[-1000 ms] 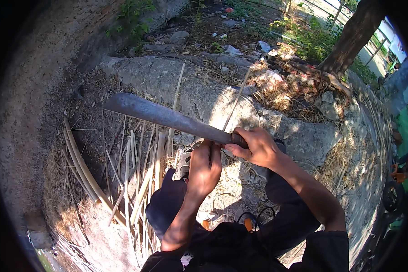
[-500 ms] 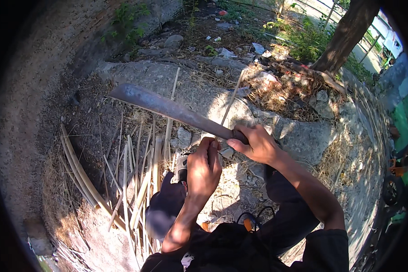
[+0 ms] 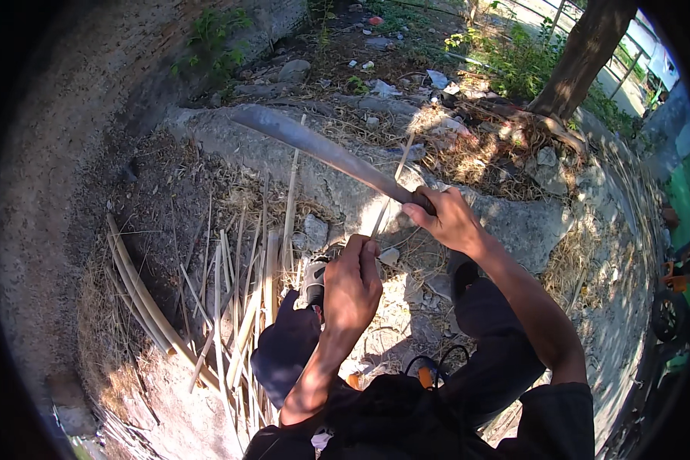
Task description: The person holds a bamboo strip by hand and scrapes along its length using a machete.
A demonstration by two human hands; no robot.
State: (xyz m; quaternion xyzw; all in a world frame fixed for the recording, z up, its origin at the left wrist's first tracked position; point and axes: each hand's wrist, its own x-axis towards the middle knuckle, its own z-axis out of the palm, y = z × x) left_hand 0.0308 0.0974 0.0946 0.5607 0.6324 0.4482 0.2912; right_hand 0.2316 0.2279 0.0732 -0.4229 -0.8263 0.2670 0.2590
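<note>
Wall [image 3: 61,192], rough and brown, curving down the person's left side. Ledge [image 3: 230,146], grey and stony, running across the ground ahead, patched with sun and shade. Tree trunk [image 3: 583,61], dark, leaning at the upper right, roots exposed at its foot. Trousers [image 3: 498,318], dark, both knees bent, a leg to either side. Cane pile [image 3: 238,314], pale, long split pieces lying roughly lengthwise beside the left leg, two thicker ones bowed at its outer edge. Machete [image 3: 314,146], one, long blade of dull grey metal, held aloft over the ledge and slanting up and leftward from its dark handle. Right hand [image 3: 448,215], fingers wrapped around that handle, thumb laid along the near side. Left hand [image 3: 353,284], lower and nearer the body, back turned upward, thumb and forefinger pinched together on the near end of a strip. Strip [image 3: 406,157], one, slender and pale, rising from that pinch and passing behind the blade close to the handle, its far end showing beyond; whether blade and strip touch, I cannot tell from here. Stone [image 3: 314,230], grey, lying just beyond the left foot. Scraps [image 3: 383,88], whitish, scattered on the dirt and dry litter past the ledge.
</note>
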